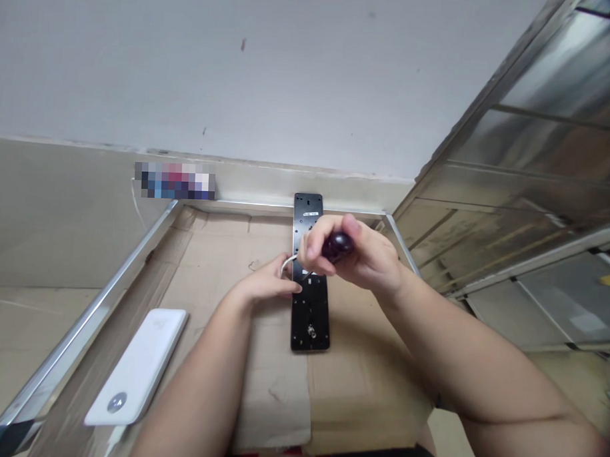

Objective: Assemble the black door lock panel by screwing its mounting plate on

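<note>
over black panel (310, 315), right hand (367, 254) snug around dark handle (339, 244)

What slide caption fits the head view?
Right hand grips a dark round-ended tool above a long black rectangular panel, left hand at the panel's edge, brown cardboard beneath.

the right grip curls closed, left grip (269, 280) lower, while the right grip (369, 257) bends inward

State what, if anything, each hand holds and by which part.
Right hand: a screwdriver, by its dark handle. Left hand: on the black panel; grip unclear.
</note>
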Motion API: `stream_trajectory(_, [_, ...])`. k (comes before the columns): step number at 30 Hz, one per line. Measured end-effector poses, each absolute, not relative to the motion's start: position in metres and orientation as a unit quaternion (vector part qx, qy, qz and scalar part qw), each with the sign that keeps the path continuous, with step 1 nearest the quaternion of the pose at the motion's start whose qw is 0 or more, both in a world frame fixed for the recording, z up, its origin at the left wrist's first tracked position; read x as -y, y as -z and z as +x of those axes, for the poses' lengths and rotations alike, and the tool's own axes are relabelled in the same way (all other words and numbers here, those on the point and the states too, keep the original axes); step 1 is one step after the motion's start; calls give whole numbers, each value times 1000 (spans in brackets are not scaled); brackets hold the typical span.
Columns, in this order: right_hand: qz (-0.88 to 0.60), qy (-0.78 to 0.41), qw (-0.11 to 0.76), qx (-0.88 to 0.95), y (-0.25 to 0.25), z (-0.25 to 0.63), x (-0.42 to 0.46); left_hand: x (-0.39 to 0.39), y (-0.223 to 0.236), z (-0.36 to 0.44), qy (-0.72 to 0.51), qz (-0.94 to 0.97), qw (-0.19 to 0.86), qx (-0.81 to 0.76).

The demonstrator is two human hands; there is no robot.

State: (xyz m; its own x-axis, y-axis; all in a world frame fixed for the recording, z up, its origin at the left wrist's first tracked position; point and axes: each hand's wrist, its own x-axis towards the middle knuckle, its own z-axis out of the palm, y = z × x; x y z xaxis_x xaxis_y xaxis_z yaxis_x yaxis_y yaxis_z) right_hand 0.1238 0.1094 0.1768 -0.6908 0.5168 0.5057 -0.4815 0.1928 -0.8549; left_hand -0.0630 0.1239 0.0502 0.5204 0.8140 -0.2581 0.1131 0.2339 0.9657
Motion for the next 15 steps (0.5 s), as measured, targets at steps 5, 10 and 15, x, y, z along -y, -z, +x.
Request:
stream_trajectory(5, [35, -650, 437, 621, -169, 116, -101, -126, -48, -63, -258, 559, 680, -399])
stream_trajectory(10, [7, -585, 501, 639, -164, 114, -103, -125, -40, -62, -281, 547, 681, -398])
stream_trajectory(15, [-1, -544, 540, 642, -165, 110, -104, -124, -41, -62, -272, 547, 676, -411])
